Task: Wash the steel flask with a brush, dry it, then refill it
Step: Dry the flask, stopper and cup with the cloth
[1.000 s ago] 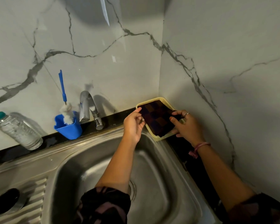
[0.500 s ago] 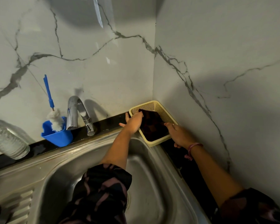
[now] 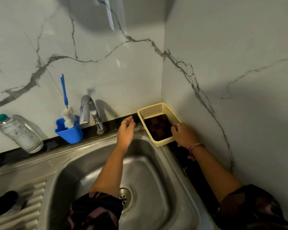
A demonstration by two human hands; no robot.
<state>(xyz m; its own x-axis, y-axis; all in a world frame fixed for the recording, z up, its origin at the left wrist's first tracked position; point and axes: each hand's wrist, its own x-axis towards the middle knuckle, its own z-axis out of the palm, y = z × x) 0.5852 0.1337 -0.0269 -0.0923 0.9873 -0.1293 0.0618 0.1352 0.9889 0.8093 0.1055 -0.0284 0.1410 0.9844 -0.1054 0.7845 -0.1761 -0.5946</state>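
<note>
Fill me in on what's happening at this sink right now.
A person stands over the steel sink. Their right hand rests at the edge of a dark checked cloth lying in the cream basket in the corner. The left hand hovers empty beside the basket. The blue-handled brush stands in its blue cup by the tap; a plastic water bottle leans against the wall.

Both hands [image 3: 125, 131] [image 3: 183, 135] outstretched, fingers loose

Sink [image 3: 165, 188]: brushed steel, dull sheen. Tap [image 3: 88, 110]: polished chrome. Basket [image 3: 158, 108]: perforated cream plastic, matt. Cloth [image 3: 158, 128]: dark checked fabric. Holder [image 3: 70, 133]: blue plastic. Bottle [image 3: 20, 135]: clear plastic. Walls [image 3: 231, 55]: glossy veined marble.
</note>
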